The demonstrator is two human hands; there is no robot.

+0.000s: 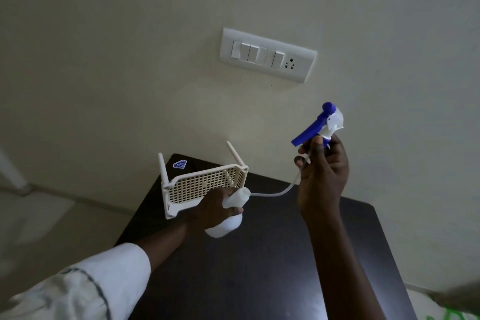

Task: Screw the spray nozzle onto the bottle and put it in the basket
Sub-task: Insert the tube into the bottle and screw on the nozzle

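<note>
My left hand (214,206) grips a white plastic bottle (228,215), tilted with its open neck pointing right, just above the dark table. My right hand (322,174) holds the blue and white spray nozzle (320,125) raised well above and to the right of the bottle. The nozzle's thin clear dip tube (281,191) curves down from my right hand, and its end sits at the bottle's mouth. A cream perforated basket (205,186) with two upright handles stands on the table right behind my left hand.
The dark table (259,267) stands against a pale wall. A white switch plate (267,54) with a socket is on the wall above. A blue sticker (179,164) marks the table's far left corner.
</note>
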